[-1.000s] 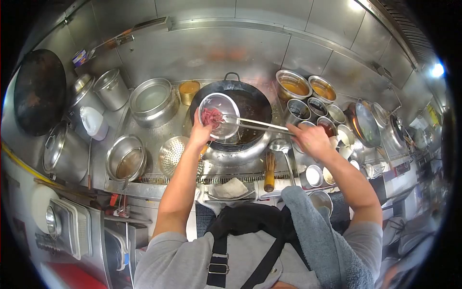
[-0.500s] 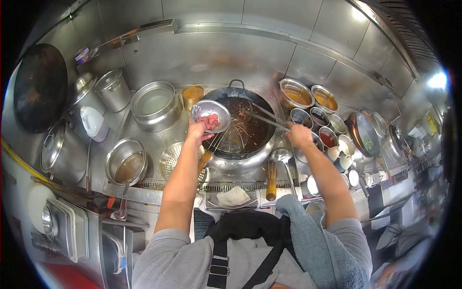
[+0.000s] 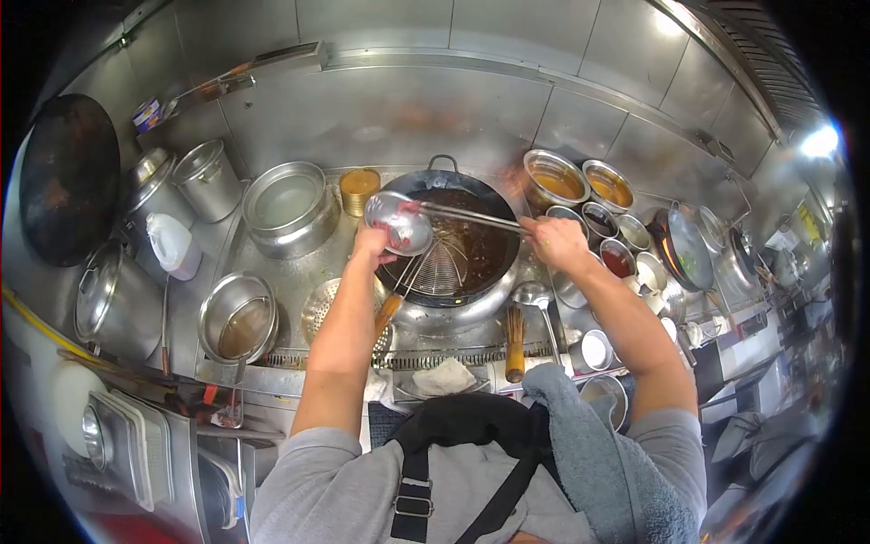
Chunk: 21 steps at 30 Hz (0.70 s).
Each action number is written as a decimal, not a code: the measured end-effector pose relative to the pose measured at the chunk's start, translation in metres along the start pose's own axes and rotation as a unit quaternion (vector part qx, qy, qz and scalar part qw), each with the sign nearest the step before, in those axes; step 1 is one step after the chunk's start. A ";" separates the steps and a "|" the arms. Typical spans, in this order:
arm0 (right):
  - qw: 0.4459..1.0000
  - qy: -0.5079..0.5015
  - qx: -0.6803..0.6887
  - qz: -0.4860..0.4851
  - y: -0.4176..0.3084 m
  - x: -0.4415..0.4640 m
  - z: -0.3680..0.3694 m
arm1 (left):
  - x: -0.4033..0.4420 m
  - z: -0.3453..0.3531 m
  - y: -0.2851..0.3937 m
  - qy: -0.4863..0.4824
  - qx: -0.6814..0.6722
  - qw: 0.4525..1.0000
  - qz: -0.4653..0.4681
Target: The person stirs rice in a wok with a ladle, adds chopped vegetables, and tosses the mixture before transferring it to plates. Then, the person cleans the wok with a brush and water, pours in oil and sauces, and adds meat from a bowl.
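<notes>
My left hand (image 3: 372,247) grips a shiny metal bowl (image 3: 410,238) by its left side, tilted over the near left part of a dark wok (image 3: 497,201). Pieces of raw red meat (image 3: 407,208) are in the bowl, fewer than half a second ago. My right hand (image 3: 555,243) is closed round long metal tongs (image 3: 473,218), whose tips reach into the bowl at the meat. Dark liquid fills the wok. Below the bowl, a wire strainer (image 3: 440,272) rests in the wok, its wooden handle (image 3: 388,313) over the near left rim.
Right of the wok stand bowls of orange sauce (image 3: 555,178) and several small sauce pots (image 3: 617,259). A large lidded-looking pot (image 3: 285,199), a tin can (image 3: 360,186) and a perforated ladle (image 3: 323,306) lie left. A bamboo brush (image 3: 515,349) and ladle (image 3: 533,295) sit in front.
The tongs have moved from over the wok, up and left into the bowl. The bowl has tipped further, and less meat shows in it. My right hand has shifted slightly left.
</notes>
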State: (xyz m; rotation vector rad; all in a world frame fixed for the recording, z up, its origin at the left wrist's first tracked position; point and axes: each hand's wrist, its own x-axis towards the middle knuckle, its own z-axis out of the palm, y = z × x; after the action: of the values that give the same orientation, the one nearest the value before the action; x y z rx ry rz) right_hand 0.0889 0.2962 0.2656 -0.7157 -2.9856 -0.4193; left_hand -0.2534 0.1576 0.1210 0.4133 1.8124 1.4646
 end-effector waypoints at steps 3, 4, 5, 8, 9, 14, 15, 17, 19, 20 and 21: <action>0.994 0.009 0.037 0.099 0.005 -0.008 -0.005 | 0.039 -0.018 -0.034 -0.043 -0.074 0.996 -0.038; 0.995 0.008 0.036 0.098 0.007 -0.006 0.005 | 0.037 -0.019 -0.040 -0.041 -0.106 0.993 -0.045; 0.992 -0.016 0.030 0.122 0.009 -0.001 0.025 | 0.019 -0.016 -0.035 -0.007 -0.134 0.991 -0.022; 0.987 -0.053 0.028 0.151 0.014 0.006 0.062 | -0.003 -0.024 -0.024 -0.053 -0.142 0.988 -0.009; 0.982 -0.033 0.062 0.176 0.014 0.004 0.058 | -0.013 -0.026 -0.020 -0.036 -0.141 0.989 -0.005; 0.988 0.076 0.073 0.113 0.033 -0.023 -0.018 | -0.025 -0.054 -0.013 -0.018 -0.087 0.995 0.035; 0.988 0.076 0.074 0.115 0.031 -0.029 -0.031 | -0.025 -0.057 -0.013 -0.006 -0.077 0.995 0.059; 0.994 0.082 0.075 0.019 0.018 -0.036 -0.047 | -0.023 -0.055 -0.011 -0.003 -0.060 0.993 0.100; 0.997 0.037 0.069 -0.001 -0.009 -0.035 -0.038 | -0.017 -0.039 -0.012 0.000 -0.071 0.989 0.129; 0.998 0.002 0.065 -0.007 -0.023 -0.030 -0.028 | -0.012 -0.028 -0.015 0.007 -0.086 0.984 0.158; 0.997 -0.052 0.057 0.005 -0.033 -0.023 -0.021 | -0.004 -0.019 -0.019 -0.003 -0.088 0.981 0.173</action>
State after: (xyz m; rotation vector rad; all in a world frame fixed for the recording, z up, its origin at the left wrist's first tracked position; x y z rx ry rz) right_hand 0.0938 0.2519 0.2756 -0.7643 -3.0698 -0.2150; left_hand -0.2600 0.1362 0.1057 0.6670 1.6448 1.8404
